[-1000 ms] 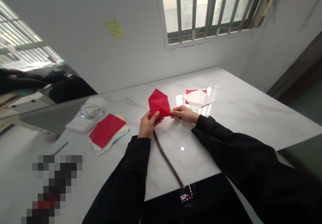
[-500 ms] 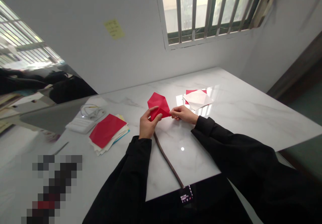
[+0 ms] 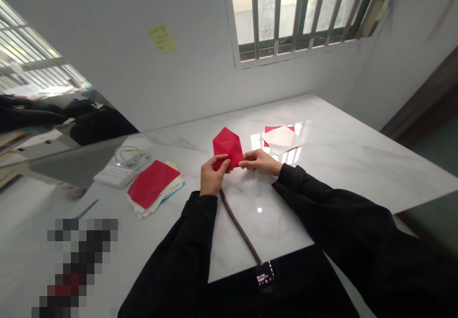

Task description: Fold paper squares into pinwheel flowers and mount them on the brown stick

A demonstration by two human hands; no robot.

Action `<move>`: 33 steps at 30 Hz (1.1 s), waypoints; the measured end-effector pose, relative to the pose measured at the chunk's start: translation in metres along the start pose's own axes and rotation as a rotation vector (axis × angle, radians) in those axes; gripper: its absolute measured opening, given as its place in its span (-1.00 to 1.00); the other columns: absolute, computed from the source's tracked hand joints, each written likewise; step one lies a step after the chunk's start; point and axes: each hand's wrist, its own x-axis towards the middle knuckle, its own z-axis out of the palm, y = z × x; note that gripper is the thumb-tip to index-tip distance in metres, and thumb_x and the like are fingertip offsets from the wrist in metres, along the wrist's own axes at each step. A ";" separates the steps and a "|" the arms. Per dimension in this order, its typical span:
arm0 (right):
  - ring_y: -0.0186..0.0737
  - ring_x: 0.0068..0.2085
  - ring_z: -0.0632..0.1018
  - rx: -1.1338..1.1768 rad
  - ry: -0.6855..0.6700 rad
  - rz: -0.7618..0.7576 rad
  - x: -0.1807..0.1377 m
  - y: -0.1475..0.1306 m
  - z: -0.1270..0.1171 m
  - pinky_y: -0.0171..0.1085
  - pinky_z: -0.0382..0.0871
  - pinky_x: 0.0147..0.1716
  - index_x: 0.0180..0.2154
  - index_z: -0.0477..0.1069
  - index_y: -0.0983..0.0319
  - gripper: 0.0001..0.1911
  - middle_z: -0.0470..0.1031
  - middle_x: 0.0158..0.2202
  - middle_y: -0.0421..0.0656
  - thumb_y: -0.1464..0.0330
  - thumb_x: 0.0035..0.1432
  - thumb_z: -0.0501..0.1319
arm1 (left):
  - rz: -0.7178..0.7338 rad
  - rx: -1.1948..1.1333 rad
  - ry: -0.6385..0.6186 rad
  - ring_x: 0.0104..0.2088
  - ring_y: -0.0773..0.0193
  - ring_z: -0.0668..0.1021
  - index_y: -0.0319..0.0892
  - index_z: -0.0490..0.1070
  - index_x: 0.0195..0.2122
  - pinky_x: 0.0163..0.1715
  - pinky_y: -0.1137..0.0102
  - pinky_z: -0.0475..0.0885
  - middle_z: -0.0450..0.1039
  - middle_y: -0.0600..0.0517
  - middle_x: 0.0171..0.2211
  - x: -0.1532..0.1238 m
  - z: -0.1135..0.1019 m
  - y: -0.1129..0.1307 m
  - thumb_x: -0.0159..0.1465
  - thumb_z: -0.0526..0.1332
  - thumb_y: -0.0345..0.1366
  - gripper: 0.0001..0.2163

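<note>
A red paper envelope (image 3: 229,145), its pointed flap up, is held above the table between both hands. My left hand (image 3: 212,174) grips its lower left part, thumb in front and fingers partly hidden behind. Pinched between the fingers of my right hand (image 3: 260,162) is the envelope's lower right corner. To the left lies a stack of coloured envelopes (image 3: 153,184), red on top with cream and blue edges showing below. Beyond my right hand, a white envelope (image 3: 282,139) rests across a red one (image 3: 269,129).
The white marbled table (image 3: 343,165) meets the wall below a barred window (image 3: 293,17). A white box-like object (image 3: 116,176) with a coiled cable (image 3: 130,156) sits at left. A dark cord (image 3: 238,225) runs toward me. A yellow note (image 3: 162,38) sticks to the wall.
The envelope has turned more upright and moved slightly right, its flap point now higher. Both hands keep hold of it, with the left hand shifted a little right.
</note>
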 end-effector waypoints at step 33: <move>-0.34 -0.45 0.36 -0.142 -0.049 0.020 0.000 0.001 -0.005 -0.30 0.19 -0.42 -0.40 0.56 0.29 -0.48 0.56 -0.43 -0.14 -0.07 0.06 0.43 | 0.061 0.026 0.112 -0.35 0.24 0.61 -0.24 0.66 -0.17 -0.40 0.38 0.62 0.63 -0.06 -0.25 0.002 0.000 -0.001 0.14 0.48 -0.07 -0.64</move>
